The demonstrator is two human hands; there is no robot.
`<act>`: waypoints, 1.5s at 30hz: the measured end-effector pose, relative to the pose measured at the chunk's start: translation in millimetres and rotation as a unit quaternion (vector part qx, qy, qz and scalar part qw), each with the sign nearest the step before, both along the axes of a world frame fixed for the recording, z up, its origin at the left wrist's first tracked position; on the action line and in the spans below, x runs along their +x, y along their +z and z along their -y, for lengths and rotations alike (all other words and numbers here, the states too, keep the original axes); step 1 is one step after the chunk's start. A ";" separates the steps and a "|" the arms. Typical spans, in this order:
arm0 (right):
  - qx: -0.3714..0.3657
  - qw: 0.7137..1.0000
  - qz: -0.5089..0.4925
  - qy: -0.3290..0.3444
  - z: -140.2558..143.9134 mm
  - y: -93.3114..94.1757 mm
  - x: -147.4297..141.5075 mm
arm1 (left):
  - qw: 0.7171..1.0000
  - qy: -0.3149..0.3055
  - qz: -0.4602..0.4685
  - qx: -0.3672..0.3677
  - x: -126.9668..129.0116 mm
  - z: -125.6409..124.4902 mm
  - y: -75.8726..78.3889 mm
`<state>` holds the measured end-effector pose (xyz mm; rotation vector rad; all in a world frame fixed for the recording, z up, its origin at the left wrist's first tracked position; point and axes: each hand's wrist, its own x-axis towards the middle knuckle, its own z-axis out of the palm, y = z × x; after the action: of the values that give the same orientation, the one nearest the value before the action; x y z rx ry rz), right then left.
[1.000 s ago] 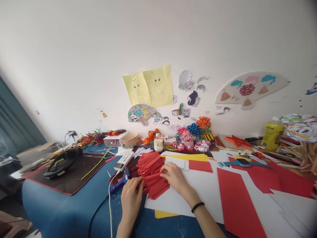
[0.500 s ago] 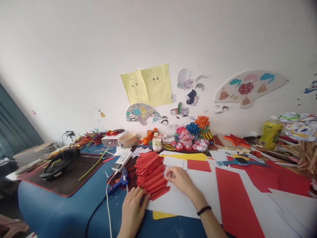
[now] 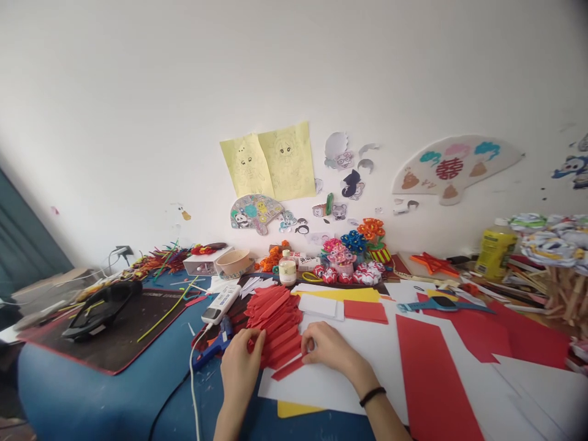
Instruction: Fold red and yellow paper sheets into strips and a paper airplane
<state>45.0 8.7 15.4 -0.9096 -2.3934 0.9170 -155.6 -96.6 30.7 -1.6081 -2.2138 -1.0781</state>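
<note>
At lower centre, the right hand (image 3: 328, 348) has just dropped to pinch a red paper strip (image 3: 285, 369), now singled out by a gap from the strip pile (image 3: 274, 315), while the left hand (image 3: 241, 355) curls alongside, its grip unclear to me.

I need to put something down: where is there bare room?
Bare: blue tabletop between the black mat and black cable; white paper between the right hand and long red sheet. Crowded: the heap of red strips, and the back by the flowers.
</note>
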 end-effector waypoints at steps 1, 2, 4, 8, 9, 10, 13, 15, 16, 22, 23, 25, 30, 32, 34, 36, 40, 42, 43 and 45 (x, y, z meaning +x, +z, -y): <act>0.002 1.000 -0.001 -0.001 0.4 0.7 -1.0 | 1.000 0.006 -0.002 -0.003 -0.4 -1.5 -0.3; 0.004 1.000 -0.003 -0.003 0.7 1.4 -1.8 | 1.000 0.012 -0.003 -0.005 -1.0 -2.3 -0.7; 0.009 1.000 -0.010 -0.005 0.7 3.0 -2.4 | 1.000 0.018 -0.004 -0.007 -2.6 -2.3 -1.5; 0.024 0.999 -0.043 0.002 -1.6 7.0 1.5 | 1.000 0.025 -0.013 0.000 -4.7 2.8 -2.9; 0.028 0.998 -0.055 0.001 -2.5 8.2 3.3 | 0.999 0.027 -0.019 0.011 -4.3 4.8 -3.2; 0.029 0.997 -0.067 0.000 -3.3 9.6 5.1 | 0.999 0.029 -0.027 0.027 -3.3 7.0 -3.5; 0.036 0.995 -0.092 -0.016 -4.8 13.7 8.3 | 0.996 0.013 -0.058 0.068 2.8 13.8 -3.8; 0.047 0.992 -0.113 -0.024 -4.4 16.0 7.3 | 0.995 -0.030 -0.071 0.061 8.0 16.9 -3.9; 0.054 0.990 -0.125 -0.027 -4.0 16.9 5.9 | 0.995 -0.054 -0.073 0.050 10.3 17.5 -4.0; 0.081 0.969 -0.231 -0.026 -3.2 14.9 -7.1 | 0.995 -0.096 0.007 0.023 11.3 11.0 -6.7; 0.089 0.963 -0.254 -0.025 -3.4 14.2 -9.6 | 0.995 -0.093 0.023 0.026 9.8 9.5 -6.5; 0.106 0.950 -0.294 -0.021 -3.7 13.1 -14.9 | 0.994 -0.089 0.055 0.030 6.5 7.2 -4.9; 0.134 0.930 -0.342 -0.023 -3.9 12.8 -27.8 | 0.985 -0.090 0.142 0.032 -1.4 4.2 0.6; 0.132 0.930 -0.343 -0.019 -5.2 11.4 -30.8 | 0.984 -0.087 0.148 0.040 -5.8 2.1 -0.2; 0.124 0.933 -0.338 -0.016 -7.6 8.5 -32.2 | 0.986 -0.082 0.137 0.051 -11.0 -0.9 -3.4; 0.119 0.936 -0.330 -0.020 -10.1 5.5 -32.3 | 0.989 -0.073 0.118 0.058 -16.0 -3.7 -7.5; 0.108 0.939 -0.324 -0.040 -10.9 6.6 -29.4 | 0.994 -0.062 0.068 0.055 -20.5 -4.9 -11.8; 0.104 0.935 -0.334 -0.063 -8.3 12.7 -25.9 | 0.997 -0.058 0.037 0.046 -19.7 -3.4 -10.9; 0.103 0.931 -0.342 -0.077 -6.4 17.0 -23.3 | 0.997 -0.056 0.022 0.042 -18.9 -2.4 -9.9; 0.098 0.917 -0.370 -0.109 -1.1 27.8 -15.3 | 0.998 -0.048 -0.004 0.035 -16.8 -0.4 -6.5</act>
<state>29.6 9.9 43.3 -0.5874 -1.6567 0.7407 -172.4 -96.1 24.2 -1.7017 -2.0875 -1.1586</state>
